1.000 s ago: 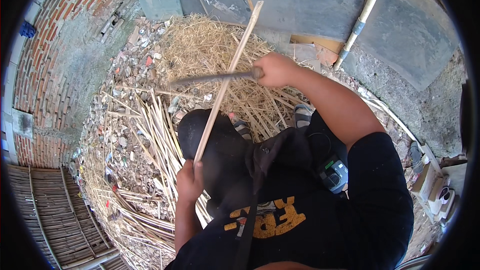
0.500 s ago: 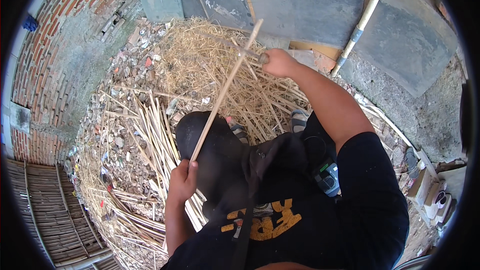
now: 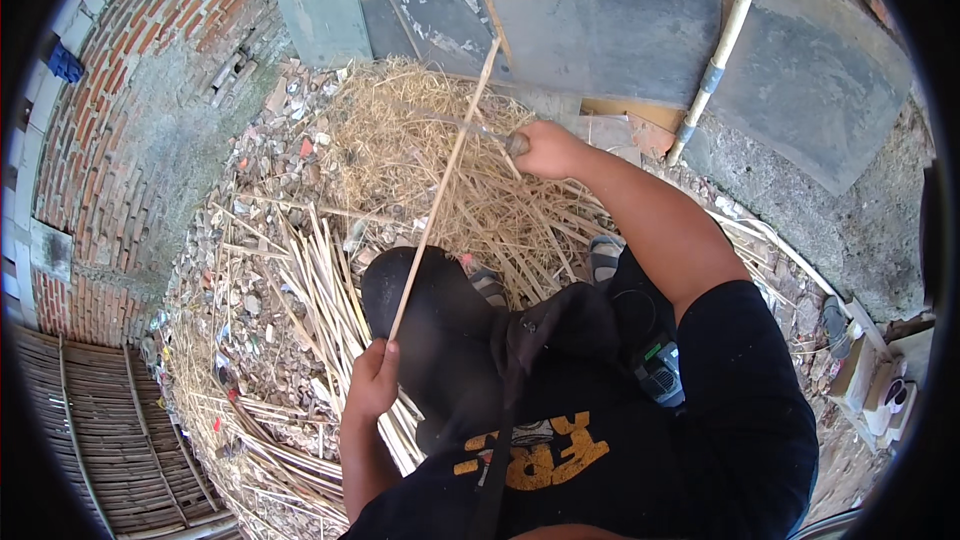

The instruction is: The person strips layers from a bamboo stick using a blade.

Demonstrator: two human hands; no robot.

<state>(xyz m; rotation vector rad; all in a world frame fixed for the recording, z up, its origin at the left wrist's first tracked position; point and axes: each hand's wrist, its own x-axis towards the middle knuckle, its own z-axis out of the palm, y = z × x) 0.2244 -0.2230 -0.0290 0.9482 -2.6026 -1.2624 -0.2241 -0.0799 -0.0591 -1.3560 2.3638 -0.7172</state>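
Observation:
A long pale bamboo strip (image 3: 432,210) slants up and away from my left hand (image 3: 375,380), whose fingers are closed round its near end. The strip passes over my bent knee, and its far end stands over the straw. My right hand (image 3: 552,150) grips a knife (image 3: 517,145) by its rounded handle. The knife's blade points left and crosses the strip near its far end; the blade is blurred, and I cannot tell which edge faces the strip.
Thin curly shavings (image 3: 400,130) heap up ahead of my feet. A bundle of split strips (image 3: 325,290) lies left of my knee on rubble. Grey panels (image 3: 640,30) and a pale pipe (image 3: 725,40) stand beyond; a brick wall (image 3: 110,160) rises at left.
The strip's far end has swung a little to the left, and the strip shows a narrower side. My right hand with the knife has shifted slightly left and nearer. The view has tilted slightly.

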